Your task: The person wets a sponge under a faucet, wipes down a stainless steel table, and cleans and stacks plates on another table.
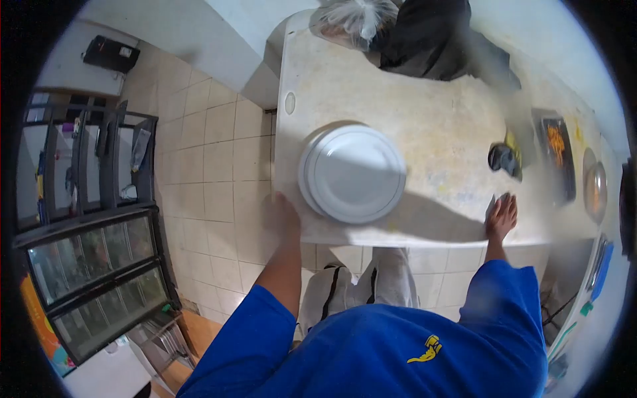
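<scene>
A stack of white plates (pixel 357 174) rests near the left front part of the pale table (pixel 398 109). My left hand (pixel 286 211) is at the table's left edge, just left of the plates, blurred, with its fingers not clearly visible. On the right, my right hand (pixel 503 215) lies at the front edge of the table with its fingers stretched out. Something small and pale shows beside its thumb side. A crumpled black item (pixel 504 159) with a yellow part lies beyond my right hand.
Black bags (pixel 428 40) and a clear plastic bag (pixel 358 20) sit at the table's far side. A dark tray (pixel 557 156) with orange pieces and a round container (pixel 596 189) are at the right. Dark shelving (pixel 86 159) stands on the left.
</scene>
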Demonstrator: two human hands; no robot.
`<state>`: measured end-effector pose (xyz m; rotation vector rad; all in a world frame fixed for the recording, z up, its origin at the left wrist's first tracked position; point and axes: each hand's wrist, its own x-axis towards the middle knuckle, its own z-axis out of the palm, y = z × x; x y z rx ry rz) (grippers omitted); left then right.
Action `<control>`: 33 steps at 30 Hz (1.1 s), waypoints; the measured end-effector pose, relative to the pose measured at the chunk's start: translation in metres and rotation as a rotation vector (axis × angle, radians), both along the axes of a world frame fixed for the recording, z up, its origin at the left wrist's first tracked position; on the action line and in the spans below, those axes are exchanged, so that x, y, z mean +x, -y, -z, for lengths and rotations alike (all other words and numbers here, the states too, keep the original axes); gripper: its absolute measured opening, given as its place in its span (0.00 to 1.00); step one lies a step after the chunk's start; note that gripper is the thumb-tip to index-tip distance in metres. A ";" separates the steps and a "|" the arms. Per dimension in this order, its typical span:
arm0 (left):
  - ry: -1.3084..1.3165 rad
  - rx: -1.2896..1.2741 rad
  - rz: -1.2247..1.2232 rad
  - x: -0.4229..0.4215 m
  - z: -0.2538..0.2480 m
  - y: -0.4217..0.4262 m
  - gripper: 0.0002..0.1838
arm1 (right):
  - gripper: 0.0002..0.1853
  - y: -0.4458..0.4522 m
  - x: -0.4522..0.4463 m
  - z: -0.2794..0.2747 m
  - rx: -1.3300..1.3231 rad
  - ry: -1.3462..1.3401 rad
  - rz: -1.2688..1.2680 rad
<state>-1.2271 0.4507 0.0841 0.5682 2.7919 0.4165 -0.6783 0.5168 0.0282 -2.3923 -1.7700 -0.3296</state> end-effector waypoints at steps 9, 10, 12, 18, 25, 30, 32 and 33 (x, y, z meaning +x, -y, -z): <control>-0.051 0.151 0.065 -0.016 0.038 0.023 0.31 | 0.22 0.028 -0.153 -0.016 0.211 -0.066 -0.204; -0.055 0.159 0.054 -0.014 0.036 0.019 0.31 | 0.22 0.035 -0.175 -0.010 0.200 -0.103 -0.244; -0.027 0.150 0.063 -0.011 0.030 0.025 0.31 | 0.22 0.054 -0.205 -0.013 0.135 -0.175 -0.238; -0.024 0.109 0.059 -0.013 0.031 0.031 0.32 | 0.23 0.060 -0.210 0.003 0.162 -0.229 -0.257; 0.006 0.150 0.072 -0.014 0.034 0.030 0.33 | 0.26 0.052 -0.205 0.017 0.202 -0.179 -0.276; -0.011 0.152 0.081 -0.010 0.031 0.029 0.34 | 0.26 0.052 -0.205 0.011 0.168 -0.217 -0.249; -0.023 0.154 0.080 -0.011 0.032 0.027 0.33 | 0.26 0.056 -0.211 0.005 0.155 -0.184 -0.225; -0.027 0.152 0.076 -0.012 0.033 0.027 0.33 | 0.26 0.057 -0.212 0.004 0.149 -0.188 -0.216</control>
